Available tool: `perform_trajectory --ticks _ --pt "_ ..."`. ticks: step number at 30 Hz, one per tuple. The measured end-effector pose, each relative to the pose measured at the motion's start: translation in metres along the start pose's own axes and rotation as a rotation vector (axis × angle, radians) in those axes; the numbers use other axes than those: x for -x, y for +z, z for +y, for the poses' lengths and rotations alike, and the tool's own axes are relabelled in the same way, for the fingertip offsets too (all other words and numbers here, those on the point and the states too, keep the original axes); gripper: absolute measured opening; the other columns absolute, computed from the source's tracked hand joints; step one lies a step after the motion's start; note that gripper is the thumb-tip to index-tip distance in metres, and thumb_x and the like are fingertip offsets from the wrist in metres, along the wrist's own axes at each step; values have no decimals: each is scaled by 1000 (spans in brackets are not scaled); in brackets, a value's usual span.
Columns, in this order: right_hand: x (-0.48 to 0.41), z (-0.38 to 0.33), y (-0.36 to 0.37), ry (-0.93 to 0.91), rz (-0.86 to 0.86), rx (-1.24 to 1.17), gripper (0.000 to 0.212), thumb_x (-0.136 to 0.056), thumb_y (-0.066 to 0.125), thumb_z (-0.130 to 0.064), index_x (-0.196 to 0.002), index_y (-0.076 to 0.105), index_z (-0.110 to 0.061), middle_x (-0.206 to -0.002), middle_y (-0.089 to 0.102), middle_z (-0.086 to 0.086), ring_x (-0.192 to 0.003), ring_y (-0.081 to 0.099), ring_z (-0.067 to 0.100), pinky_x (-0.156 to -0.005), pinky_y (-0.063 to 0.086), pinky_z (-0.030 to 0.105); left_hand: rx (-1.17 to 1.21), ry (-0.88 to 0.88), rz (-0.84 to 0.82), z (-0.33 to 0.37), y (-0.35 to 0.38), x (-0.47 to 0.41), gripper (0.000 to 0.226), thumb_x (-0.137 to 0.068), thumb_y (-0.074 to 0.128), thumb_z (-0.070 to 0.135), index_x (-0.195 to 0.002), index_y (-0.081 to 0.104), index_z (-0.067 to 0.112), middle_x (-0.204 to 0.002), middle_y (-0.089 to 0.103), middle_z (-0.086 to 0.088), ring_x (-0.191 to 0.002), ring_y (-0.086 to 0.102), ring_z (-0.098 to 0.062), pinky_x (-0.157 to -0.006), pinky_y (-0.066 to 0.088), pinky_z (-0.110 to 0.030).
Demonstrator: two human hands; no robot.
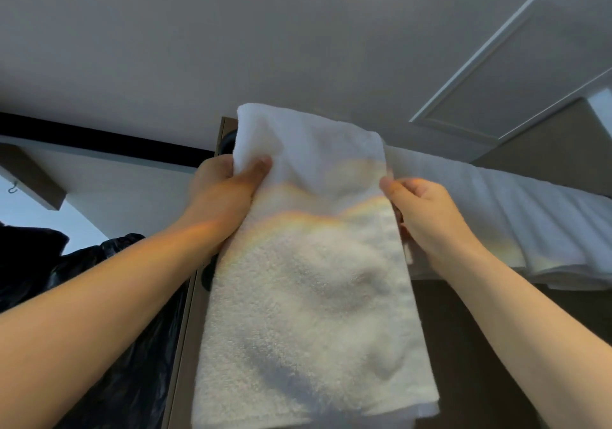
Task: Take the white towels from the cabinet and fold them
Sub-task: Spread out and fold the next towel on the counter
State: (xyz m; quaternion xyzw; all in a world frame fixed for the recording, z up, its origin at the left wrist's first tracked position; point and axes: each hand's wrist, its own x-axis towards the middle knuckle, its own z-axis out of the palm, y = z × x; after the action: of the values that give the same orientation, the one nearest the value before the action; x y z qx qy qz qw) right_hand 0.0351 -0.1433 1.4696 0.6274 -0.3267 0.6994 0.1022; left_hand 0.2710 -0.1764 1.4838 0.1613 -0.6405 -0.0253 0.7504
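A white terry towel (pixel 308 296) hangs lengthwise in front of me, held up high in the middle of the head view. My left hand (pixel 225 190) grips its upper left edge, thumb over the front of the cloth. My right hand (pixel 427 213) pinches the upper right edge, fingers curled behind it. Behind and to the right, more white towels (pixel 516 216) lie stacked on a shelf of the brown cabinet (pixel 546 150). The towel's bottom edge is cut off by the frame.
A black plastic bag (pixel 109 312) bulges at the lower left. A brown vertical cabinet edge (pixel 185 329) runs down behind the towel. Above are a grey ceiling and a white panelled door (pixel 516 64) at upper right. A small hook (pixel 12 187) hangs at far left.
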Motion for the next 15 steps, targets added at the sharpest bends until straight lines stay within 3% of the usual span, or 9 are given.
perform_trajectory --ticks 3,5,7,9,11,15 --pt "-20 -19 2 -149 148 125 47 -98 53 -28 -57 36 -14 -52 32 -1 -52 32 15 -56 28 33 -209 104 117 10 0 -21 45 -90 61 41 -62 54 7 -50 51 4 -47 48 -11 -47 35 -25" --pt "-41 -29 5 -206 211 184 44 -98 53 -26 -58 37 -15 -55 33 -3 -52 32 12 -49 28 21 -315 144 163 18 -1 -39 46 -90 60 43 -58 44 14 -52 40 3 -47 38 -11 -43 28 -22" --pt "-61 -35 10 -219 209 203 44 -99 53 -27 -59 38 -18 -56 33 -7 -54 32 12 -48 28 19 -352 167 168 21 -2 -58 45 -90 60 42 -59 39 16 -55 36 3 -48 34 -11 -40 24 -18" --pt "-79 -36 14 -194 197 214 45 -99 52 -29 -58 35 -22 -58 32 -6 -63 34 19 -58 28 28 -374 166 165 23 -1 -75 40 -89 60 43 -67 46 12 -60 41 1 -50 37 -13 -45 26 -25" --pt "-94 -39 15 -165 206 299 47 -100 51 -30 -57 33 -21 -63 37 3 -75 37 21 -65 27 28 -398 152 159 25 2 -90 38 -88 62 43 -78 58 6 -67 50 -6 -56 46 -18 -48 30 -30" --pt "-114 -43 19 -8 143 487 41 -96 52 -32 -62 37 -17 -79 45 14 -81 40 22 -71 32 30 -468 49 168 28 6 -119 41 -85 65 44 -93 62 4 -82 60 -8 -85 61 -30 -62 43 -30"
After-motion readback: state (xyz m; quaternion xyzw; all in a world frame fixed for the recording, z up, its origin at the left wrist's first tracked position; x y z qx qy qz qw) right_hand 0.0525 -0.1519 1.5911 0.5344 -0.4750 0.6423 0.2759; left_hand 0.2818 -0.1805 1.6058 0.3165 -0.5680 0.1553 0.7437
